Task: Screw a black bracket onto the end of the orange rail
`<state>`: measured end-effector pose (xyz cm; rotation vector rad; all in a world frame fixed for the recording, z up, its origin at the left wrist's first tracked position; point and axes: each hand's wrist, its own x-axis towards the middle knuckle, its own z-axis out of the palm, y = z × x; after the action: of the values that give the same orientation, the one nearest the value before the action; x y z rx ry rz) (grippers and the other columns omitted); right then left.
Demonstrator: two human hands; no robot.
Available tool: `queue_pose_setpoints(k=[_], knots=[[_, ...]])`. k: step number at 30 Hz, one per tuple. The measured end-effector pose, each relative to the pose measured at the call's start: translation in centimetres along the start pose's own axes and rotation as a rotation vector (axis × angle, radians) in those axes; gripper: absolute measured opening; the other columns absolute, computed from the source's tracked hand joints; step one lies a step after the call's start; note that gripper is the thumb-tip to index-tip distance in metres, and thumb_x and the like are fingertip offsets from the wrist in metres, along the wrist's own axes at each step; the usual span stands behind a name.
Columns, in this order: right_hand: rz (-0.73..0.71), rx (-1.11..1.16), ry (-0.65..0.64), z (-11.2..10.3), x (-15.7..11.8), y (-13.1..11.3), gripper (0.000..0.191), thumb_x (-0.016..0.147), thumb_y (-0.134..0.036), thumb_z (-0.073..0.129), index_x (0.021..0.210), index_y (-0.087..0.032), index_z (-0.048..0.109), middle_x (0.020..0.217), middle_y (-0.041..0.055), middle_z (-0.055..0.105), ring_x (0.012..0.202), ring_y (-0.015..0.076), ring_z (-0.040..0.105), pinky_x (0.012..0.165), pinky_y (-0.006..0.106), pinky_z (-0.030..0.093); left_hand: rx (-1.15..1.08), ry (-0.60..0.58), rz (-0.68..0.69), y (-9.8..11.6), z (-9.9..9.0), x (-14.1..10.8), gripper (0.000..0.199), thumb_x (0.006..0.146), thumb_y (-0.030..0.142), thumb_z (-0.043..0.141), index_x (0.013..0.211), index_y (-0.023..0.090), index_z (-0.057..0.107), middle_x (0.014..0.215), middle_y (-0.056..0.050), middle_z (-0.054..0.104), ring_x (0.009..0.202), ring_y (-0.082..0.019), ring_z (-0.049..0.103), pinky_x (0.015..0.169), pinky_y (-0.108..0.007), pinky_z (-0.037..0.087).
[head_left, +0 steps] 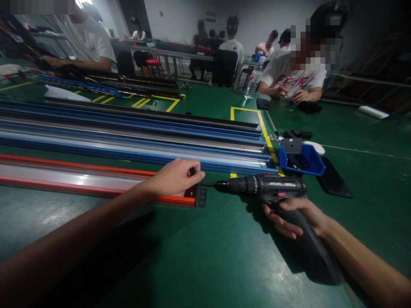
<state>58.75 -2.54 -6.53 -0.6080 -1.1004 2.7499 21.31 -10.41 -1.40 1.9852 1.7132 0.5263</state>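
My right hand [295, 216] is wrapped around the grip of a black cordless drill [276, 186]. The drill lies nearly level, and its long thin bit points left at the end of an orange aluminium profile [180, 201]. A black end plate [201, 198] with a slotted tab sits at that end. My left hand [176, 177] rests over the end of the profile, its fingers curled and its thumb by the end plate, close to the tip of the bit. Its fingers partly hide the contact.
Several blue and black profiles [192, 149] lie beyond the orange one. To the right stand a blue parts bin [317, 160] and a dark phone-like slab [335, 177]. A water bottle [253, 79] is farther back. Other people sit across the green table [199, 256].
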Motion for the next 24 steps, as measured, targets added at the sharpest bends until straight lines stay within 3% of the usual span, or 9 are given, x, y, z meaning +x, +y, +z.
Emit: queue_pose_setpoints(k=[24], knots=[[0.009, -0.027, 0.045, 0.32, -0.09, 0.05, 0.03, 0.087, -0.032, 0.062, 0.104, -0.008, 0.072, 0.074, 0.0027, 0.062, 0.039, 0.004, 0.048, 0.048, 0.02, 0.048, -0.003, 0.005, -0.002, 0.42, -0.16, -0.09, 0.029, 0.094, 0.041, 0.053, 0.076, 0.019, 0.059, 0.066, 0.002, 0.063, 0.058, -0.013, 0.052, 0.057, -0.025, 0.03]])
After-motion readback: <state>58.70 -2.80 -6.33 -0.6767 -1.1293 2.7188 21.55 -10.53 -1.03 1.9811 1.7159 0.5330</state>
